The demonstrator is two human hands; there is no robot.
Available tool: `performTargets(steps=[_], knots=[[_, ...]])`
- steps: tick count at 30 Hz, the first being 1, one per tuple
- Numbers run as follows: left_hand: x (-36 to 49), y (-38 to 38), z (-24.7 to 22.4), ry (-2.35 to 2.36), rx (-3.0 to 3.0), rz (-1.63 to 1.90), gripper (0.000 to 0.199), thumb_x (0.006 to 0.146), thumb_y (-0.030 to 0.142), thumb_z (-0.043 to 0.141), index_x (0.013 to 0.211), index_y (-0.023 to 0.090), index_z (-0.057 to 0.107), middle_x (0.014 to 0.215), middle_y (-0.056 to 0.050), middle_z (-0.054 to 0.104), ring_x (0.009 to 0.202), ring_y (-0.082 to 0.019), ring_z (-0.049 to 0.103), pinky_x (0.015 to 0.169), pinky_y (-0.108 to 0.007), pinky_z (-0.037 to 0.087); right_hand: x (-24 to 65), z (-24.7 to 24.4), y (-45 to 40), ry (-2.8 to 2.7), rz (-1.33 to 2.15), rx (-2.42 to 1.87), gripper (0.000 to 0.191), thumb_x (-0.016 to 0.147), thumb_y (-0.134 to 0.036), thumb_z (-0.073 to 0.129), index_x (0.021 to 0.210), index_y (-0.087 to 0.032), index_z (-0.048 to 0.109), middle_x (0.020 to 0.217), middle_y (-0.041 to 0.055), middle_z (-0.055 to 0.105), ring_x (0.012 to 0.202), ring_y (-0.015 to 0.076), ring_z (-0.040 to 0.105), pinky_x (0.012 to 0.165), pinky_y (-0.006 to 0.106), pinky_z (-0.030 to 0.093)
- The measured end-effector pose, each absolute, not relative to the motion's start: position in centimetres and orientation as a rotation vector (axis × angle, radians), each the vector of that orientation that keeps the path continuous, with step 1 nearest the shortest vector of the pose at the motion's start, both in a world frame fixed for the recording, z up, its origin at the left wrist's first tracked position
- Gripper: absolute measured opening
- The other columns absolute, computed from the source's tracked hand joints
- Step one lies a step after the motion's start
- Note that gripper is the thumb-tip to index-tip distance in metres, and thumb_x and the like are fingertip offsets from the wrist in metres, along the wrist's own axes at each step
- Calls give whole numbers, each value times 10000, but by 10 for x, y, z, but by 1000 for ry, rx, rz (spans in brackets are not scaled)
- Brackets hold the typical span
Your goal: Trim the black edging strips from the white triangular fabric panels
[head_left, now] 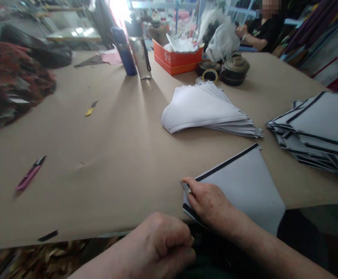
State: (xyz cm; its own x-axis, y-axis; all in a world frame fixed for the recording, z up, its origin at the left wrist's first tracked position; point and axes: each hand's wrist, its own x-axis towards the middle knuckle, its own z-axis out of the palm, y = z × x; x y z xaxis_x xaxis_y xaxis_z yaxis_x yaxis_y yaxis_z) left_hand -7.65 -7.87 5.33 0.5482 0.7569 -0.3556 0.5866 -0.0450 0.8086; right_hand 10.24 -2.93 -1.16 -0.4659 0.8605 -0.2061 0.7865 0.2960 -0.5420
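Note:
A white panel (241,182) with black strips along two edges lies at the table's front edge. Resting on its left corner, my right hand (209,199) is closed, pinching a small flat metal blade (185,187) between thumb and fingers. My left hand (169,242) is in front of the table edge, left of and below the right one, its fingers curled inward; what they hold, if anything, is hidden. Behind the panel sits a fanned stack of white pieces (200,108). To the right is a pile of black-edged white panels (326,128).
A pink cutter (31,174), a yellow-and-dark piece (91,109) and a black strip (48,235) lie on the left. Two bottles (125,54), an orange box (177,62) and dark rolls (235,69) stand at the back. Another person (264,31) sits beyond.

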Motion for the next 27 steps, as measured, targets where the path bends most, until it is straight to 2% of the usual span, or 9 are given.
performTargets(steps=[4, 7, 9, 10, 13, 16, 19, 23, 27], knots=[[-72, -64, 41, 1196, 1736, 410, 322, 878, 294, 470, 581, 188, 404, 556, 64, 330, 521, -76, 309, 475, -179, 273, 118, -9, -20, -2044, 1256, -1390, 490, 824, -191, 543, 1313, -162, 515, 810, 30, 685, 749, 158, 613, 710, 263, 440], [-70, -46, 17, 1237, 1751, 604, 284, 884, 321, 476, 630, 193, 466, 588, 50, 389, 550, -91, 372, 505, -187, 326, 129, -10, -6, -1580, 1529, -1309, 284, 773, -242, 624, 1047, -167, 637, 670, -37, 598, 594, 96, 535, 577, 210, 415], [-64, -35, 1, 1228, 1820, 681, 280, 887, 281, 473, 622, 191, 458, 596, 46, 399, 558, -93, 400, 525, -191, 344, 133, -13, 6, -1305, 1654, -1258, 141, 746, -273, 655, 818, -156, 619, 635, -43, 565, 546, 78, 510, 524, 193, 403], [-60, -31, -6, 1205, 1878, 704, 285, 887, 254, 473, 611, 190, 445, 596, 46, 404, 561, -92, 411, 535, -191, 350, 135, -15, 11, -1176, 1720, -1231, 142, 742, -278, 657, 757, -157, 584, 639, -37, 573, 548, 79, 528, 533, 196, 424], [-50, -21, -19, 1093, 2061, 733, 259, 887, 181, 470, 628, 187, 451, 637, 27, 477, 628, -104, 476, 602, -199, 387, 149, -22, 32, -891, 1820, -1222, 131, 768, -249, 603, 749, -176, 495, 730, 21, 656, 636, 138, 642, 638, 286, 530], [-46, -18, -26, 1031, 2166, 750, 236, 897, 150, 462, 664, 186, 468, 690, 6, 530, 698, -120, 513, 663, -219, 415, 188, -27, 58, -851, 1569, -1356, 108, 793, -178, 537, 770, -202, 434, 809, 60, 690, 741, 177, 685, 725, 367, 561], [-48, -21, -30, 999, 2208, 811, 231, 905, 139, 451, 679, 185, 475, 701, 1, 527, 713, -126, 514, 692, -234, 424, 243, -26, 83, -853, 1242, -1468, 133, 823, -167, 507, 764, -219, 399, 750, -4, 651, 706, 122, 660, 732, 300, 551], [-50, -23, -31, 1028, 2191, 811, 230, 908, 164, 448, 682, 187, 487, 706, 0, 532, 723, -132, 521, 699, -241, 428, 298, -17, 80, -971, 929, -1592, 117, 789, -221, 586, 753, -204, 476, 703, -28, 621, 616, 100, 610, 628, 220, 503], [-58, -10, -25, 1231, 2054, 740, 284, 906, 243, 457, 626, 196, 465, 630, 27, 495, 602, -114, 490, 575, -218, 393, 319, -11, 33, -1326, 702, -1803, 142, 759, -330, 615, 800, -198, 585, 622, -11, 619, 526, 140, 562, 528, 249, 435]])
